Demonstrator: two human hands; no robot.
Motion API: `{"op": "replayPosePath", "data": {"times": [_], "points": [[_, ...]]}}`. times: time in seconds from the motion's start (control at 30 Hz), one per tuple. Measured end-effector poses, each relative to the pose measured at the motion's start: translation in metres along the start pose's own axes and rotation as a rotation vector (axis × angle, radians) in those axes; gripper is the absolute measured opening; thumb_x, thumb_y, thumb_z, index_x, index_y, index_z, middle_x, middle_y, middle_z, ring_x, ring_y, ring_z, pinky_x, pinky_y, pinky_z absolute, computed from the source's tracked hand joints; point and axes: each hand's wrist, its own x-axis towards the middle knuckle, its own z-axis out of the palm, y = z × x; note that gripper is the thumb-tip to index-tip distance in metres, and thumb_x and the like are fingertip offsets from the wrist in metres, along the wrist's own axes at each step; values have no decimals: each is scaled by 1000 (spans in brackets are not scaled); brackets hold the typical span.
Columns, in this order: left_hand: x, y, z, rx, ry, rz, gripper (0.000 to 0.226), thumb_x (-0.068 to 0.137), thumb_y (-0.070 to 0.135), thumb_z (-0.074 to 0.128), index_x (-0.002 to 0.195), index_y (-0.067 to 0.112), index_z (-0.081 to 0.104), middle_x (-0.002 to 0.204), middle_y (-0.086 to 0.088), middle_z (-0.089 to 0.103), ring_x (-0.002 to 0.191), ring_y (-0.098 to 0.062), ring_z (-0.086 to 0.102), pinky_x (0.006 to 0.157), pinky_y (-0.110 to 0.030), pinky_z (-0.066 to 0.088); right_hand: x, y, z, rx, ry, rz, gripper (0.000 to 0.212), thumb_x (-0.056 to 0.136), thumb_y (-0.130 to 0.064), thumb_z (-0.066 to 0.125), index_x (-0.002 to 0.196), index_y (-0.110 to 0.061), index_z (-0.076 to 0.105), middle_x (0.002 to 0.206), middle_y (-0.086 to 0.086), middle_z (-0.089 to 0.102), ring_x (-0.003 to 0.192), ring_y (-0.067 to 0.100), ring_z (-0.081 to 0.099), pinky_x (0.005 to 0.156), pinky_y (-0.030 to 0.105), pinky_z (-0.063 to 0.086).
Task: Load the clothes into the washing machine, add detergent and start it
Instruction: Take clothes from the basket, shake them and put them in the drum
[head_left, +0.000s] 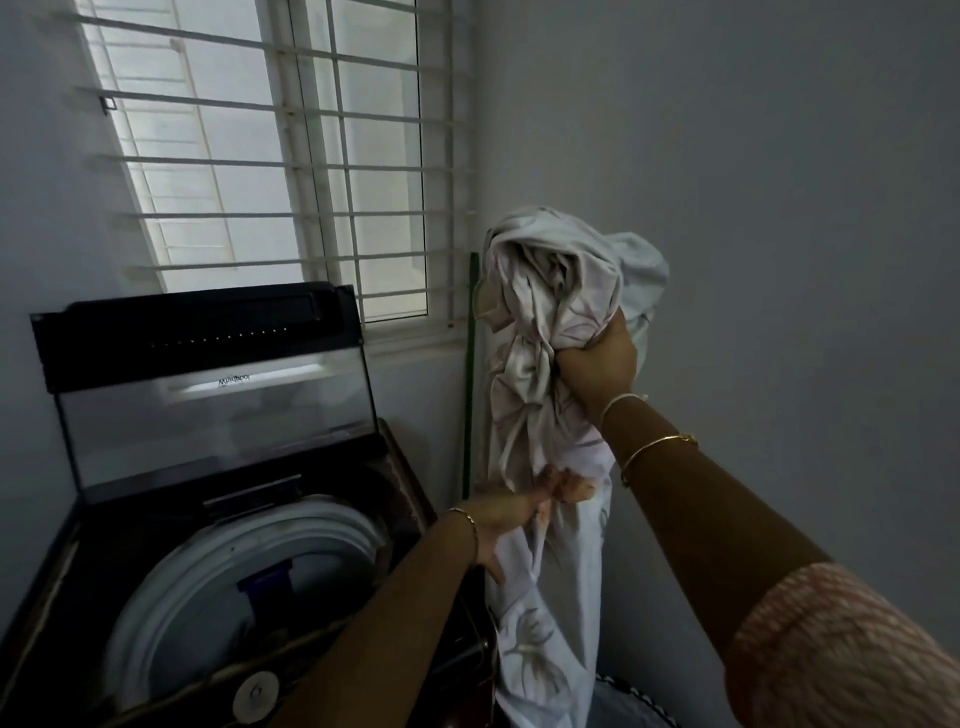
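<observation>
A large pale sheet with a faint leaf print (540, 332) hangs bunched in the air to the right of the washing machine. My right hand (597, 364) grips the bundle high up, arm raised. My left hand (524, 512) holds the same cloth lower down, and its tail drops out of view at the bottom. The top-loading washing machine (93, 561) stands at lower left with its glass lid (218, 415) raised. Its white drum ring (291, 540) is open, and something blue and dark lies inside.
A barred window (291, 171) fills the wall behind the machine. A green pole (470, 384) stands in the corner beside the cloth. Plain grey wall is on the right. A dark rim with a light edge (639, 693) shows at the bottom.
</observation>
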Motion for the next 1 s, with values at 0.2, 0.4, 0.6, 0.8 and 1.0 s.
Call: {"op": "replayPosePath", "data": {"times": [0.2, 0.4, 0.6, 0.8, 1.0], "points": [[9, 1, 4, -301, 23, 7, 83, 74, 78, 49, 134, 21, 43, 136, -5, 40, 127, -41, 39, 77, -59, 53, -1, 4, -2, 86, 44, 121, 55, 76, -23, 64, 129, -23, 48, 120, 4, 64, 113, 28, 59, 98, 33, 46], [12, 11, 0, 160, 46, -122, 112, 72, 91, 16, 133, 2, 50, 113, -24, 64, 86, -34, 68, 68, -36, 57, 0, -2, -10, 223, 91, 171, 53, 77, -27, 65, 129, -24, 52, 124, -1, 64, 116, 22, 58, 94, 22, 43], [19, 28, 7, -197, -203, 23, 109, 73, 89, 5, 108, 4, 64, 107, -24, 69, 99, -35, 68, 89, -40, 53, 7, -10, -26, 356, 124, 209, 31, 76, -22, 65, 107, -18, 67, 93, -6, 70, 90, 15, 65, 86, 32, 56], [19, 59, 14, -680, -104, 304, 65, 79, 61, 39, 127, 24, 62, 130, -9, 62, 116, -34, 58, 101, -58, 39, 17, 1, -51, 413, 19, 380, 20, 80, -20, 67, 97, -10, 69, 95, 8, 70, 94, 27, 66, 80, 41, 59], [10, 66, 20, -1024, -64, 642, 52, 93, 41, 29, 122, 16, 64, 114, -14, 69, 103, -33, 65, 85, -43, 53, 10, 5, -86, 281, -367, 457, 13, 96, -16, 55, 89, -5, 59, 81, 11, 62, 71, 20, 61, 47, 22, 53]]}}
